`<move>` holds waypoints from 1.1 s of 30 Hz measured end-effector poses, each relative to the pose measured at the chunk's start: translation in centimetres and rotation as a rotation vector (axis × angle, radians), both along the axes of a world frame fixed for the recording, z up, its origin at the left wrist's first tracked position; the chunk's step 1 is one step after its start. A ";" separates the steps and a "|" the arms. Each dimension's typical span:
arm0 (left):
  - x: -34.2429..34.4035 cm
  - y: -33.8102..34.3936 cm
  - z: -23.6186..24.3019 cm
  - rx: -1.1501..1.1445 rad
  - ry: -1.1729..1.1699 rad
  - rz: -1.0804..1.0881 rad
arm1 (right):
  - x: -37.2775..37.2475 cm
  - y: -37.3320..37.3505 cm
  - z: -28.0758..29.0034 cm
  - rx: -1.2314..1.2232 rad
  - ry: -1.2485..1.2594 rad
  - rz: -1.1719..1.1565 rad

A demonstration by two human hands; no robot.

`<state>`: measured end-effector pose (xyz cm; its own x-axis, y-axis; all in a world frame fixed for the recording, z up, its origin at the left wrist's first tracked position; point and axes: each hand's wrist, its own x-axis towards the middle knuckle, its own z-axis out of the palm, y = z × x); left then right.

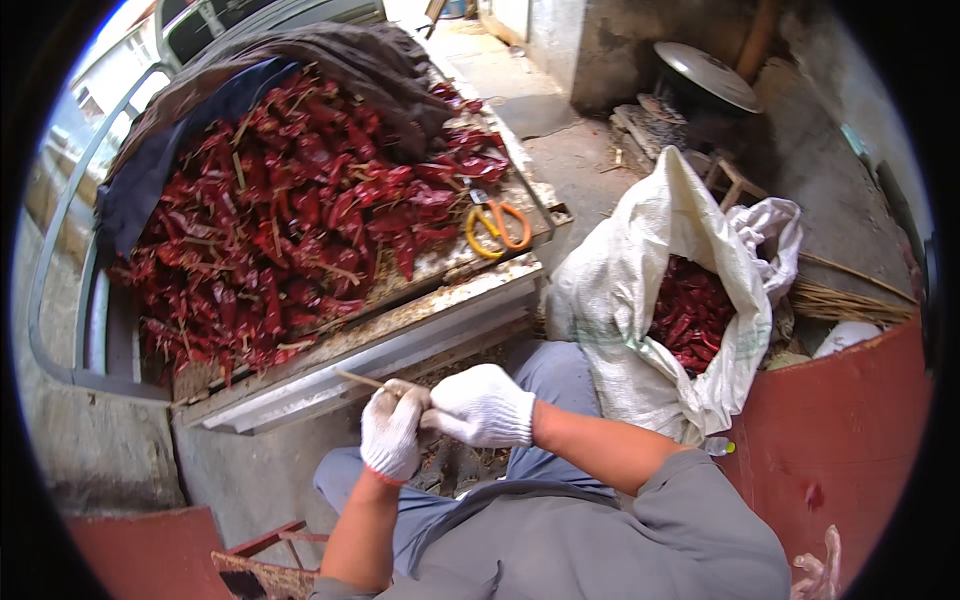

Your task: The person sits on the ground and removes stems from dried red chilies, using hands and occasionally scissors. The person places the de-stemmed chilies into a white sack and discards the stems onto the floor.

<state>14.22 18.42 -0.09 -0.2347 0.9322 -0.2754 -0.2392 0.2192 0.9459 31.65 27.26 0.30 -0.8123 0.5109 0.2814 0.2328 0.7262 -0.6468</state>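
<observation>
Both my hands wear white knit gloves and meet above my lap. My left hand [392,432] is closed, fingertips up, with a thin tan stick [358,379] poking out leftward from its fingers. My right hand [482,408] is closed too, its fingers pressed against those of the left; what they hold is hidden. Ahead of them, a big heap of dried red chili peppers [270,220] with pale stems covers a wooden platform [400,318]. Scissors [497,228] with one orange and one yellow handle lie at the heap's right edge.
A white woven sack [605,290] stands open at my right, with red peppers [692,318] inside. Dark cloth [350,60] drapes over the heap's far side. Beyond the sack are a large metal lid [708,77] and thin sticks [850,300]. A red board [840,430] lies at right.
</observation>
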 end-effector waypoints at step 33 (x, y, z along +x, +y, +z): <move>-6.7 -0.8 -10.6 0.041 0.976 -0.167 | 21.2 1.3 -6.1 -0.479 -0.536 -0.731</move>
